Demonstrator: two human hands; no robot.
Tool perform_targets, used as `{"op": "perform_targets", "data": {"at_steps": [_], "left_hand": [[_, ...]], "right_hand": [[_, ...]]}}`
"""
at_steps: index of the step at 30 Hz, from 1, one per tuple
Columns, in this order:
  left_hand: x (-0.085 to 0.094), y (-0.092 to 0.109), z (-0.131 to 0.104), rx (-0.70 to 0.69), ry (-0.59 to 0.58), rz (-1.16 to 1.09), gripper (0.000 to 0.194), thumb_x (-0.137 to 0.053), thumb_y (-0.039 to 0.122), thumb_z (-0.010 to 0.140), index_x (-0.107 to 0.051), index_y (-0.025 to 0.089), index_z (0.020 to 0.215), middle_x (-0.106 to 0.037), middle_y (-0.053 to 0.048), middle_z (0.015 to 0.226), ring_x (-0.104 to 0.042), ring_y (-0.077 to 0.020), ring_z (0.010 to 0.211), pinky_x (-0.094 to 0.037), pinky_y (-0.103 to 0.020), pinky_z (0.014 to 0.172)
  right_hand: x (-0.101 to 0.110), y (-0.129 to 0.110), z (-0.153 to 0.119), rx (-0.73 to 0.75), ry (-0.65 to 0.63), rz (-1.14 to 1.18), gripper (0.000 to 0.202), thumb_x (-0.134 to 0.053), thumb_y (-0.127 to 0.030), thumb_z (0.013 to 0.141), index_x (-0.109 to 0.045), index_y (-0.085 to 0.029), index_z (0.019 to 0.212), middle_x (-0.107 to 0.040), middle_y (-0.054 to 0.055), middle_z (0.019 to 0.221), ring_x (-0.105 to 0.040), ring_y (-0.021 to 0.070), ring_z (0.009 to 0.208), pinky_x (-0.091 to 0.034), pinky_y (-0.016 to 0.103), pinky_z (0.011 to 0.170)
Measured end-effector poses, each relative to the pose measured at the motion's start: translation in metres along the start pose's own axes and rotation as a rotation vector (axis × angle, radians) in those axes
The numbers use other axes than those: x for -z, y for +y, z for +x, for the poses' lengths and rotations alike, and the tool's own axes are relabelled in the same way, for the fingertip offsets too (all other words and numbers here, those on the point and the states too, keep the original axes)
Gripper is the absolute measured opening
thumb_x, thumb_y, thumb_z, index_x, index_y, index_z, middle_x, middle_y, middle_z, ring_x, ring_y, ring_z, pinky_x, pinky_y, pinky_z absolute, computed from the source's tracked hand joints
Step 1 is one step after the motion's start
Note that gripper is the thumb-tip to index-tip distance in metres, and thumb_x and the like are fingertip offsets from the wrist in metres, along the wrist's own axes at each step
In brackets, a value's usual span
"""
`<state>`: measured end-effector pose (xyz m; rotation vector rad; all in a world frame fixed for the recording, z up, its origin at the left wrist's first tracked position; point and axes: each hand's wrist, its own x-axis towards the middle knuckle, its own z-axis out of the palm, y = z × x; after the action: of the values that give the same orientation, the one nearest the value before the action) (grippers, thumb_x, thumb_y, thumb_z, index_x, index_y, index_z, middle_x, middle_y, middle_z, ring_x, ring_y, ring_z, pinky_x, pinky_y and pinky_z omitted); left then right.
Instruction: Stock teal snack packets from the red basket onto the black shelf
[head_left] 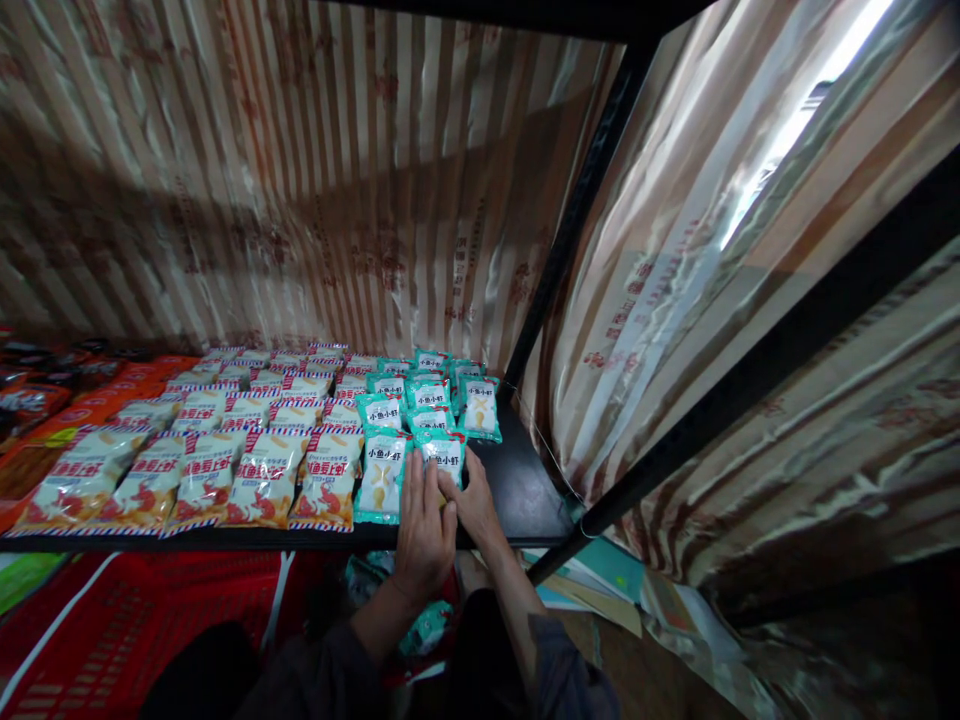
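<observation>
Both my hands are on a green-edged snack bag [442,450] at the front of the black shelf [525,485]. My left hand [426,530] lies along the bag's left side, fingers stretched forward and pointing away from me. My right hand [472,505] is at the bag's right side, its fingers bent over the lower part, with the fingertips partly hidden. Another green-edged bag [383,478] lies just left of my left hand. Behind are several more in rows, with one [480,405] at the right end.
Rows of white and orange snack bags [326,480] fill the shelf to the left, with orange packets [112,390] beyond. A red basket [150,620] stands below in front. Black posts [570,210] and striped curtains [337,180] bound the back and right.
</observation>
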<state>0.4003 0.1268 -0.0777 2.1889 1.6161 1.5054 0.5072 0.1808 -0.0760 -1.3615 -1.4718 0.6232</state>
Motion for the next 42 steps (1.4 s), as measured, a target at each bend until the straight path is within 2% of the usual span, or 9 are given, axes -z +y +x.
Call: {"op": "perform_targets", "data": {"at_steps": [6,10,14,17,21,26,30,37,42], "left_hand": [[-0.017,0.008,0.009,0.161,-0.006,-0.095,0.059,-0.031,0.024,0.094,-0.009,0.012,0.146,-0.008,-0.019,0.154,-0.010,-0.0260,0.142,-0.025,-0.046,0.112],[-0.025,0.010,0.020,0.200,0.029,-0.074,0.061,-0.032,0.027,0.093,-0.008,0.010,0.146,-0.015,-0.021,0.152,-0.014,-0.0270,0.141,-0.026,-0.047,0.111],[-0.030,0.012,0.025,0.213,0.072,-0.016,0.059,-0.034,0.026,0.092,-0.014,0.008,0.145,-0.021,-0.024,0.149,-0.022,-0.0288,0.139,-0.031,-0.049,0.108],[-0.030,0.013,0.027,0.232,0.075,-0.010,0.060,-0.035,0.025,0.091,-0.014,0.008,0.145,-0.019,-0.024,0.150,-0.020,-0.0292,0.139,-0.031,-0.048,0.108],[-0.030,0.012,0.029,0.254,0.049,-0.021,0.060,-0.034,0.027,0.091,-0.014,0.006,0.144,-0.018,-0.025,0.150,-0.020,-0.0287,0.139,-0.030,-0.047,0.108],[-0.032,0.010,0.031,0.233,0.037,-0.024,0.061,-0.035,0.028,0.091,-0.014,0.005,0.144,-0.018,-0.025,0.150,-0.021,-0.0281,0.139,-0.031,-0.046,0.108],[-0.032,0.009,0.033,0.227,0.037,-0.034,0.061,-0.036,0.028,0.091,-0.015,0.007,0.144,-0.020,-0.024,0.150,-0.022,-0.0289,0.139,-0.030,-0.047,0.108],[-0.032,0.003,0.037,0.232,0.038,-0.037,0.060,-0.036,0.028,0.090,-0.018,0.006,0.144,-0.023,-0.024,0.149,-0.024,-0.0293,0.138,-0.030,-0.048,0.108],[-0.030,-0.001,0.039,0.241,0.026,-0.038,0.059,-0.035,0.027,0.090,-0.021,0.004,0.142,-0.024,-0.025,0.148,-0.024,-0.0291,0.138,-0.030,-0.047,0.108]], "right_hand": [[0.009,0.010,0.014,-0.051,-0.011,0.232,0.057,-0.042,-0.060,0.083,-0.056,-0.021,0.122,-0.054,0.008,0.132,-0.043,0.0229,0.127,-0.029,0.041,0.110],[0.013,0.008,0.026,-0.072,-0.070,0.331,0.055,-0.042,-0.065,0.082,-0.063,-0.023,0.111,-0.063,0.005,0.121,-0.049,0.0237,0.122,-0.035,0.041,0.106],[0.011,-0.002,0.030,-0.072,-0.132,0.415,0.051,-0.047,-0.059,0.082,-0.059,-0.023,0.117,-0.063,0.004,0.119,-0.056,0.0235,0.111,-0.042,0.038,0.099],[0.010,-0.005,0.031,-0.100,-0.142,0.433,0.051,-0.050,-0.057,0.081,-0.059,-0.022,0.117,-0.066,0.003,0.114,-0.059,0.0233,0.103,-0.046,0.035,0.092],[0.009,-0.004,0.033,-0.093,-0.092,0.408,0.053,-0.046,-0.061,0.081,-0.063,-0.020,0.110,-0.068,0.006,0.110,-0.059,0.0244,0.103,-0.047,0.036,0.091],[0.006,0.000,0.045,-0.120,-0.050,0.453,0.066,-0.037,-0.069,0.081,-0.060,-0.020,0.119,-0.061,0.006,0.124,-0.051,0.0250,0.120,-0.038,0.042,0.102],[0.004,0.003,0.056,-0.170,-0.025,0.417,0.069,-0.030,-0.072,0.081,-0.059,-0.024,0.122,-0.059,0.003,0.127,-0.048,0.0243,0.125,-0.033,0.044,0.107],[-0.007,0.008,0.063,-0.296,-0.098,0.565,0.073,-0.025,-0.073,0.083,-0.055,-0.023,0.127,-0.066,0.003,0.116,-0.061,0.0238,0.109,-0.047,0.042,0.095],[-0.014,0.009,0.063,-0.304,-0.125,0.564,0.076,-0.021,-0.073,0.083,-0.054,-0.022,0.128,-0.069,0.004,0.110,-0.063,0.0232,0.104,-0.049,0.041,0.093]]}}
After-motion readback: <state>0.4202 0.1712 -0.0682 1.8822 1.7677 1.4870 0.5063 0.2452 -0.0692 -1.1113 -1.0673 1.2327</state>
